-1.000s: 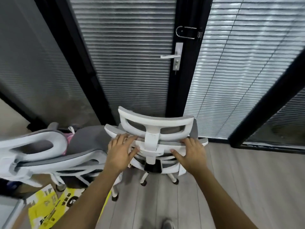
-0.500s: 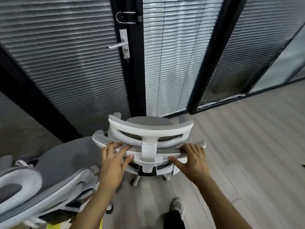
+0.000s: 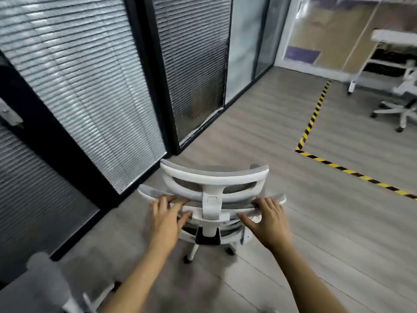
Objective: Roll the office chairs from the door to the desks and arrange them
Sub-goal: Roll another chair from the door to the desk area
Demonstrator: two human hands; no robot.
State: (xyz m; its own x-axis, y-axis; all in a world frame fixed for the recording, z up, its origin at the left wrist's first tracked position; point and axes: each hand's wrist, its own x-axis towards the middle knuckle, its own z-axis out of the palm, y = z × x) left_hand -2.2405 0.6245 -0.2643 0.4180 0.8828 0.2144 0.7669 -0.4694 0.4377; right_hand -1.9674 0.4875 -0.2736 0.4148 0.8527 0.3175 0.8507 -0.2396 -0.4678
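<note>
Close in: both forearms reach forward, hands apart, one on either side of the white centre spine of the office chair [image 3: 211,206]. Left hand [image 3: 165,219] grips the top rim of the backrest, fingers laid over the grey mesh edge, thumb tucked under against the white frame. Right hand [image 3: 269,224] holds the other end of the same rim the same way. The chair's back faces the person; castors are down on the grey plank floor [image 3: 316,245].

Behind and left of the left hand, low in the corner: the grey seat and white frame of a second chair [image 3: 42,288], partly cut off and blurred.

Just beyond the hands: the curved white headrest [image 3: 214,177], with grey padding on its far face.

Left of the hands, running away: a black-framed glass partition [image 3: 90,86] with slatted blinds closed behind it.

Ahead and right of the right hand: yellow-and-black hazard tape [image 3: 316,109] on the floor, turning a corner.

Farthest, well right of the right hand: a third chair [image 3: 404,102] on a white star base, beside a white tabletop [image 3: 392,37] on a white frame. Detail there is smeared.
</note>
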